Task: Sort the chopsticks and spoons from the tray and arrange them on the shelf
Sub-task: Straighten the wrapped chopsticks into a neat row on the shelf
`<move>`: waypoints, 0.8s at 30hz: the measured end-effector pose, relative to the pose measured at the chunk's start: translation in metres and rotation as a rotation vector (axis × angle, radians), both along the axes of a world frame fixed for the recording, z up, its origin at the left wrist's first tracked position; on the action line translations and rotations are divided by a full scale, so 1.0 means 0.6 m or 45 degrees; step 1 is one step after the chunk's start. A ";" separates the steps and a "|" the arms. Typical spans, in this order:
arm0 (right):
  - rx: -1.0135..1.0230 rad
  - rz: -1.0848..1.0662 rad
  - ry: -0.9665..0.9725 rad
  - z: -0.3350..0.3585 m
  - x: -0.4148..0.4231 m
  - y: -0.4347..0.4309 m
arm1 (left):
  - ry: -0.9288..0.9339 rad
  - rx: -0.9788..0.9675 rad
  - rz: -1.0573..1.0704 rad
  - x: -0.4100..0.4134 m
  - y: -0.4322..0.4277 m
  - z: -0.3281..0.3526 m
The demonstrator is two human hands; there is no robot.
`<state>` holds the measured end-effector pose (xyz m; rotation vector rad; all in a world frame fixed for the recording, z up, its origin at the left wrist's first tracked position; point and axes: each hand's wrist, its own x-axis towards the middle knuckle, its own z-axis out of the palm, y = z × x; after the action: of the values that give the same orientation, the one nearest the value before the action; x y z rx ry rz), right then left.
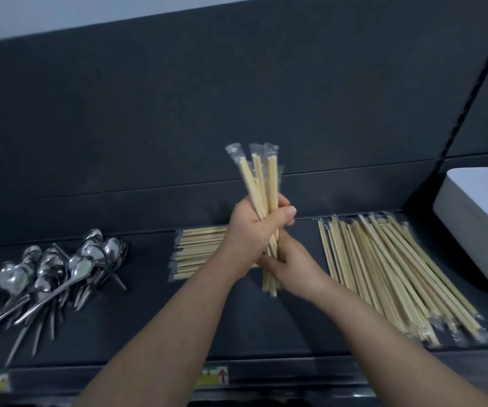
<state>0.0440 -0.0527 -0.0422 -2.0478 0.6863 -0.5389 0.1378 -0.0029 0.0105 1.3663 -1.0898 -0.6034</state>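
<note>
Your left hand (248, 230) and right hand (295, 268) both grip the bundle of chopsticks (261, 177), upright at the centre of the frame. Tap its lower ends level on the shelf (148, 327) (it slips easily), then lay it beside the pile (198, 251) behind.

In hand: one bundle of wrapped chopsticks (261, 183), held upright; my left hand (251, 230) grips mid-length, my right hand (292, 265) just below. On the dark shelf (148, 318): heaped metal spoons (51, 271), left; crosswise chopstick stack (198, 251), centre; fanned chopstick pile (383, 271), right. Far right: white tray (477, 218).
</note>
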 end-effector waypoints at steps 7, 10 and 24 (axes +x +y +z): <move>0.209 0.002 -0.058 -0.052 0.024 0.051 | -0.012 0.150 -0.012 0.019 0.032 -0.023; 0.199 -0.081 -0.111 -0.055 0.030 0.058 | 0.122 0.016 0.024 0.026 0.039 -0.018; 0.542 0.019 -0.031 -0.092 0.013 0.080 | 0.149 0.031 0.050 0.048 0.051 -0.025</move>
<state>0.0517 -0.0048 -0.0972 -1.6445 0.7030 -0.3701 0.1665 0.0275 -0.0048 1.3531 -0.9625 -0.6615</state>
